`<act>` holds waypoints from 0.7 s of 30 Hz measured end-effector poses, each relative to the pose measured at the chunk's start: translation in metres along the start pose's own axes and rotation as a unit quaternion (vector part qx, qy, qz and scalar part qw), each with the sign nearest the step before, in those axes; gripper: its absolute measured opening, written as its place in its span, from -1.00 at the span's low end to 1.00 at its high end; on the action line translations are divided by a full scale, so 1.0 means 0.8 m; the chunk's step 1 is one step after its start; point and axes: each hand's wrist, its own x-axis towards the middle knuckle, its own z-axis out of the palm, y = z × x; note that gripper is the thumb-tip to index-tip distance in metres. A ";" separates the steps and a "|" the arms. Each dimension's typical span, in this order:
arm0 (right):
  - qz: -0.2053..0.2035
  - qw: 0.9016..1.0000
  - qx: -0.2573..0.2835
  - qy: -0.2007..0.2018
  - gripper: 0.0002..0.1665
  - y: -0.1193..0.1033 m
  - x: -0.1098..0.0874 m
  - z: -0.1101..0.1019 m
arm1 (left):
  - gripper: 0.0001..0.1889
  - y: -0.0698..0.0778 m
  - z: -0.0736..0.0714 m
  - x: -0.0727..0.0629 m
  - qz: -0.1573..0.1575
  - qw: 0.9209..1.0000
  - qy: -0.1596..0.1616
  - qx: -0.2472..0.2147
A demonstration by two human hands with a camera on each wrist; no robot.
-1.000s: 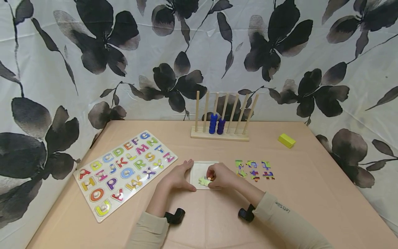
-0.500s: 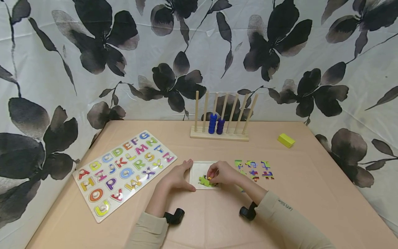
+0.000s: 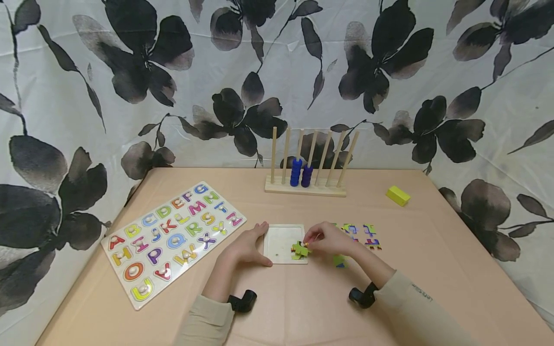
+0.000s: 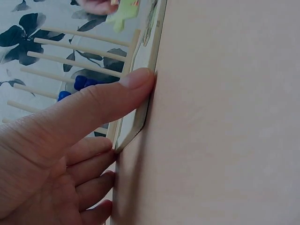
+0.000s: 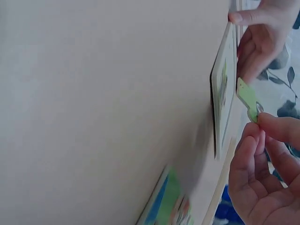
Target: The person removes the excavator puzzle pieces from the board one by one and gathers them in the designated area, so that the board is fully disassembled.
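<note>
My right hand (image 3: 329, 239) pinches a green jigsaw piece (image 3: 298, 250) by its small knob; in the right wrist view that jigsaw piece (image 5: 247, 96) is tilted above the board. The shallow white puzzle board (image 3: 277, 235) lies flat, and some green shows on its surface under the held piece. Against the board's left side rests my left hand (image 3: 248, 245), its thumb on the near edge and its fingers along the side. In the left wrist view the thumb (image 4: 136, 79) touches the board's rim. Part of the board's right side is hidden by the held piece.
Several puzzle pieces (image 3: 370, 230) lie right of the board, some hidden by my right hand. A green and blue piece (image 3: 339, 261) lies nearer. A letter board (image 3: 173, 240) is on the left, a peg stand (image 3: 305, 187) at the back, a yellow block (image 3: 398, 195) at the back right.
My right hand has moved right with the green piece, from the board's middle to its right side, turning the piece. The left hand stays at the board's left side.
</note>
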 end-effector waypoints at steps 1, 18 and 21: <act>0.002 1.000 0.000 0.002 -0.92 0.002 -0.004 -0.004 | 0.08 0.000 0.000 0.000 0.000 1.000 0.000 0.001; 0.036 0.999 0.032 0.005 -0.86 0.057 -0.077 -0.065 | 0.09 0.001 0.000 -0.001 0.000 1.000 -0.002 -0.003; 0.045 0.999 0.030 0.006 -0.85 0.064 -0.087 -0.070 | 0.09 0.001 0.000 0.000 -0.002 1.000 -0.003 0.000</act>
